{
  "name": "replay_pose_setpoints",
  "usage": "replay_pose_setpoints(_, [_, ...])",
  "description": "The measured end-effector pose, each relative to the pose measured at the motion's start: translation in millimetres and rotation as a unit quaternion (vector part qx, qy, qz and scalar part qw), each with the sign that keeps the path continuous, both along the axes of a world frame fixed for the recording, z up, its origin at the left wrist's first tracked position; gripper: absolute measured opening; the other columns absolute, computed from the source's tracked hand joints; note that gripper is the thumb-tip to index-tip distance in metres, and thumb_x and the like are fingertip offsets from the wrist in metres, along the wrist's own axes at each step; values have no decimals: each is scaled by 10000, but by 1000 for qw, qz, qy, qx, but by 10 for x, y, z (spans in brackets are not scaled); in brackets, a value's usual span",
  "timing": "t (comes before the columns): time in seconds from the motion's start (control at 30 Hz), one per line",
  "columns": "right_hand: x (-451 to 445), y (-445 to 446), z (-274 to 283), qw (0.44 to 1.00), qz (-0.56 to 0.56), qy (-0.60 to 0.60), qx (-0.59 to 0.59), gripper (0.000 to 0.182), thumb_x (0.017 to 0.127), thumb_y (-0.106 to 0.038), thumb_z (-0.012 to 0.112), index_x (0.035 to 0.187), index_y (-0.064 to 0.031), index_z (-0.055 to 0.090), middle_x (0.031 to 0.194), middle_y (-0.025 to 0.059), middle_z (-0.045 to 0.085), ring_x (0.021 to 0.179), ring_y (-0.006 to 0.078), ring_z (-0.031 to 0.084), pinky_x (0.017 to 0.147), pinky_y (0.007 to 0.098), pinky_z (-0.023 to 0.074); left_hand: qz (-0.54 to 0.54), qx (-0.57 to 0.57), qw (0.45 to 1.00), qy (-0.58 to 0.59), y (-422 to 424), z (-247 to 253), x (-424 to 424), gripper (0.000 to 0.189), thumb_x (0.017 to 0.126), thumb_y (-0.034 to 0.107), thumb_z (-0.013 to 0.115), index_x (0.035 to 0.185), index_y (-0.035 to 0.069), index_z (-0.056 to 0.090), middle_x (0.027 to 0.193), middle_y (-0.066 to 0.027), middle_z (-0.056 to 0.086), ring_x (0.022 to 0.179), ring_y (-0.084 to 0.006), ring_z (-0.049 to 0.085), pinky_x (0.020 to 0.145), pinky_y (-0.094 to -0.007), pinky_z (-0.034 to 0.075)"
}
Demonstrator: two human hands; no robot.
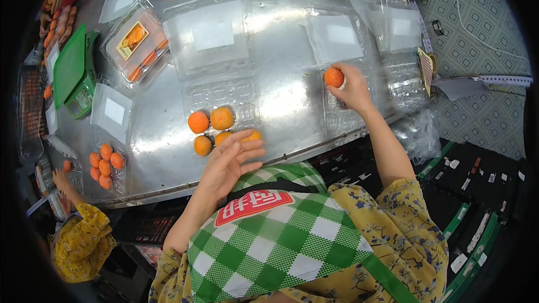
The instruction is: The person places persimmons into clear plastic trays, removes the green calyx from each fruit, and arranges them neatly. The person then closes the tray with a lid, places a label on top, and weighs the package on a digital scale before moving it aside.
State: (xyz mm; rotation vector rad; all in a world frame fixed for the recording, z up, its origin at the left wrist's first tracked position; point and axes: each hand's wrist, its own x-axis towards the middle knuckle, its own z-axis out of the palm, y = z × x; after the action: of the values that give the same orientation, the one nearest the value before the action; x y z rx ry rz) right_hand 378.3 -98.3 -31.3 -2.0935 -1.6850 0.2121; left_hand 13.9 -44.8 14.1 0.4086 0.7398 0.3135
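Between thumb and fingers, my right hand [353, 88] holds an orange persimmon-like fruit [334, 77] over a clear plastic clamshell tray [342, 123] at the right. My left hand [227, 162] is spread, palm partly up, at the near edge of another clear clamshell [223, 92]. Several fruits sit in that tray's near compartments, among them an orange one [198, 122] and a yellower one [222, 118]; my fingers partly cover two in the near row. White foam sheets with a paler square lie in the clamshell lids, one [219, 29] behind the left tray and one [334, 40] behind the right.
A closed, labelled pack of fruit [134, 44] and a green scale [71, 67] stand at the left. A co-worker's hand [63, 181] is near another fruit tray [111, 166]. Stacked clear containers [400, 71] line the right table edge [294, 155]. Black crates [476, 176] stand below.
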Motion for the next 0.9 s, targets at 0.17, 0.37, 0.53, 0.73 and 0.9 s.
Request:
replay_pose_setpoints(0.17, [264,61,-191,998,32,-13,-60,442,631,-87,743,1042,-57,583,1011,121,608,973,328,551,846,412,463,12,13,1000,14,13,-7,-27,500,915,312,576,1299,23,435,1193,-161,588,1087,-273,593,864,-413,531])
replay_pose_setpoints(0.37, [209,116,-258,993,78,-33,-81,448,618,-58,742,1031,-52,568,1003,140,579,968,343,545,845,424,457,17,7,1000,20,-13,-22,-130,475,925,302,568,1305,46,444,1213,-147,577,1092,-238,584,889,-395,503])
replay_pose_setpoints(0.53, [206,89,-260,994,81,-32,-66,471,594,-4,721,1039,-31,570,992,147,551,956,350,537,845,409,446,16,-7,1000,8,-7,-68,-204,434,925,311,574,1272,68,478,1191,-118,570,1074,-201,570,871,-352,489])
replay_pose_setpoints(0.73, [149,150,-193,991,74,-14,-114,444,610,5,710,1034,-12,580,1010,132,550,978,338,538,852,380,452,34,-12,999,9,-36,-73,-320,403,932,278,570,1268,70,491,1178,-111,595,1046,-191,602,865,-347,506])
replay_pose_setpoints(0.9, [173,122,-197,989,80,-35,-122,475,613,-3,724,1067,-29,586,1044,131,559,1000,335,539,868,387,451,36,-3,999,6,-9,-72,-416,413,936,288,557,1275,64,482,1183,-126,590,1062,-210,594,876,-359,502])
